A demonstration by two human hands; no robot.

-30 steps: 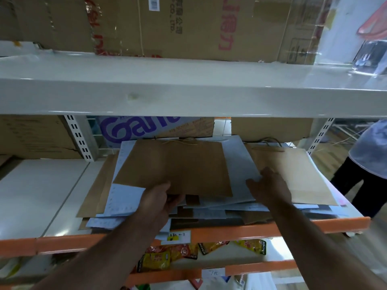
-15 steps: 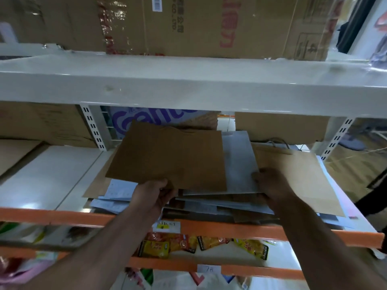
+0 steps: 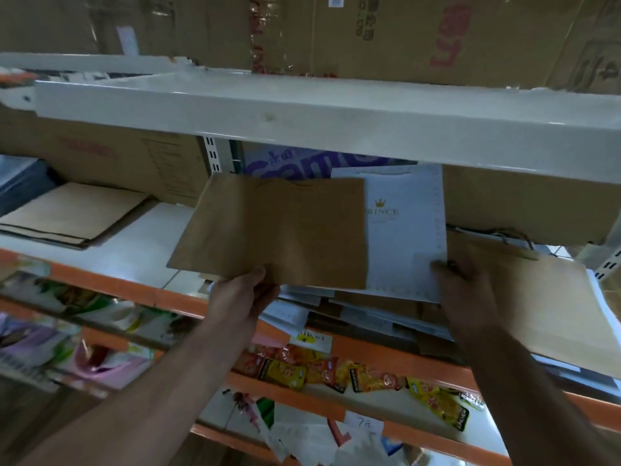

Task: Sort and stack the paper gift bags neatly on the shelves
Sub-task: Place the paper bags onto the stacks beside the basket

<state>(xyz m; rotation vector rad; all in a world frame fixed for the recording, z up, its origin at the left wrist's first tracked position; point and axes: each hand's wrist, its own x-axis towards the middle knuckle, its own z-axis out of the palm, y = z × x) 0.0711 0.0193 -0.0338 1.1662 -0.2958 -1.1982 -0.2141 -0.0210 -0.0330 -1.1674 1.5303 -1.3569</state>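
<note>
The left hand (image 3: 240,297) pinches the brown kraft bag (image 3: 279,230) at its six-o'clock edge while the right hand (image 3: 462,287), fingers curled, clamps the white crown-printed bag (image 3: 403,237) at its five-o'clock corner, probably to separate the kinds.

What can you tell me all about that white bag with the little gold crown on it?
The white bag is flat, smooth paper with a gold crown, gold letters ending in RINCE and a dotted line near its edges. It is held up just above the messy pile of bags on the shelf. The brown bag covers its left part. The right hand pinches its lower right corner.
</note>
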